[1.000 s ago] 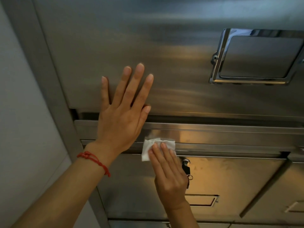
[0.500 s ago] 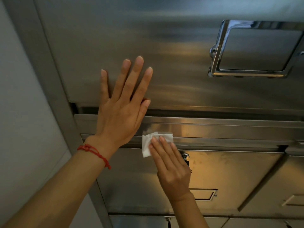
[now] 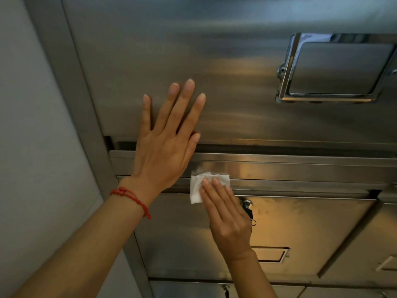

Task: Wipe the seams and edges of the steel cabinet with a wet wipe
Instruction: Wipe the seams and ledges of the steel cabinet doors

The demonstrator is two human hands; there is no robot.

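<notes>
You are pressing the small white crumpled wet wipe (image 3: pixel 199 187) onto the brushed steel cabinet's (image 3: pixel 236 72) horizontal seam ledge with your right hand's (image 3: pixel 227 220) straight, together fingers while your left hand (image 3: pixel 165 147) is bracing flat, fingers spread, so the unpinched wipe is risking slipping free or snagging the dangling lock key (image 3: pixel 248 208).

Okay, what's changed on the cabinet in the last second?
Hardly anything. The right hand has kept pressing the wet wipe on the horizontal seam beside the left wrist, with no clear slide. The left hand stays flat on the upper door.
</notes>
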